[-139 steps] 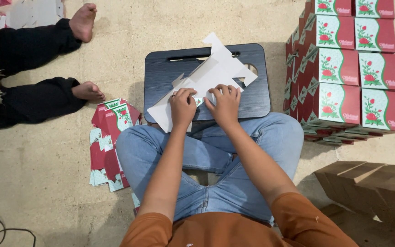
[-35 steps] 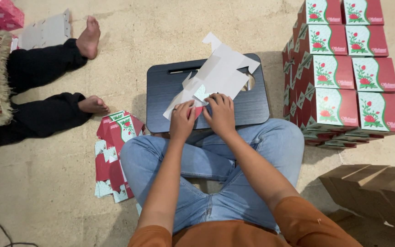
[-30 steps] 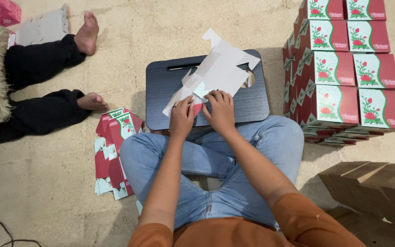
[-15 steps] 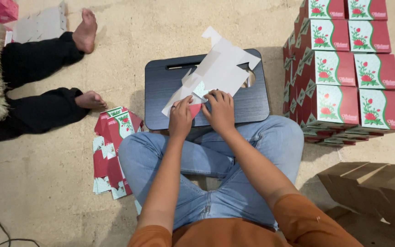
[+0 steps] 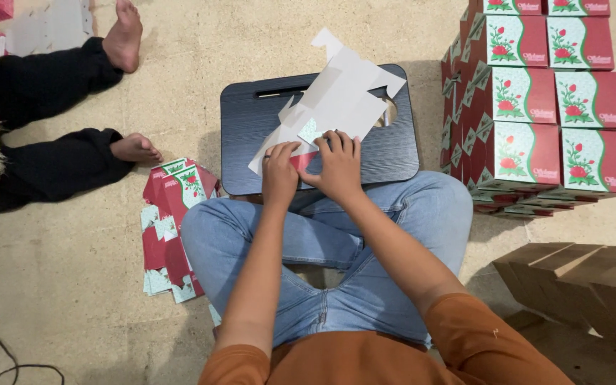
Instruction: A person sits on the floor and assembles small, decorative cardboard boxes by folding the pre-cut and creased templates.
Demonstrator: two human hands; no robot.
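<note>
Head view: a person sits cross-legged on the floor, looking down at both hands over a low tray.
Carton: flat unfolded cardboard carton [image 5: 336, 96], grey-white inner side up, lying tilted on the tray; it runs up and away from both hands to the far right, with a strip of red printed face showing at its near edge between the hands.
Left hand: left hand [image 5: 279, 170], fingers curled down, pressing and pinching the near left edge of the carton; closed on it, not spread.
Right hand: right hand [image 5: 336, 165], just beside the left hand and touching it at the thumbs, fingers bent over the near edge of the carton, gripping the fold.
Tray: dark lap tray [image 5: 251, 135] with a slot handle at its far side, directly under both hands, its near edge against the knees.
Legs: blue jeans [image 5: 365, 249], crossed, below the hands toward the camera.
Flat stack: pile of red and green flower-printed flat cartons [image 5: 172, 221] on the floor, left of the left hand, beside the left knee.
Made-up boxes: stacked red and green flower-printed boxes [image 5: 536, 93], right of the right hand, just beside the tray.
Brown boxes: plain brown cardboard boxes [image 5: 586, 285], near right, behind the right elbow.
Other person: bare feet and dark trouser legs [image 5: 58, 142], well left of the left hand.
Cable: dark cable [image 5: 8, 356] on the floor, near left corner.
</note>
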